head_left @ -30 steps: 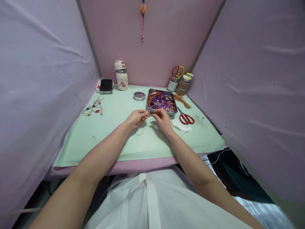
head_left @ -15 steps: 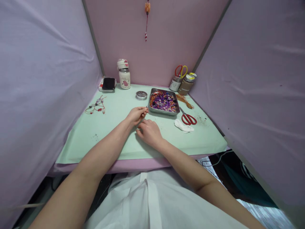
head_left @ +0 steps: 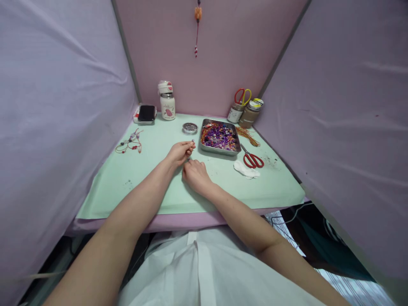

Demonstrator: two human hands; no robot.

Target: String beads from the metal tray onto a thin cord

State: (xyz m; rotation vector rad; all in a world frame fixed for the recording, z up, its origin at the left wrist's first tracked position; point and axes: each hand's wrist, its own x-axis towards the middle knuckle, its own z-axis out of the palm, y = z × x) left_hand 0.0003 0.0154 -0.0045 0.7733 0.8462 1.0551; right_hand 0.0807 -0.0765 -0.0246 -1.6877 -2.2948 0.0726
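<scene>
My left hand [head_left: 181,153] is closed in a pinch just left of the metal tray [head_left: 219,151]. A tiny purplish bead [head_left: 193,140] shows at its fingertips. Close below it, my right hand [head_left: 196,173] has its fingers curled together over the table; whatever lies between them is hidden or too small to name. Many purple, pink and orange beads [head_left: 219,136] fill the tray, with orange cord along its left side. Behind my left hand stands a small round dish [head_left: 190,128] with dark contents.
Red-handled scissors [head_left: 251,160] and a crumpled white cloth [head_left: 246,169] lie right of my hands. Beaded cords [head_left: 130,143] lie at left. Along the back stand a phone [head_left: 147,113], a bottle [head_left: 167,104] and jars [head_left: 250,114]. Orange thread [head_left: 248,136] rests beside the tray.
My left hand has shifted slightly left, away from the tray, and the bead at its fingertips shows more clearly. My right hand has moved slightly, its fingers curled more tightly.
</scene>
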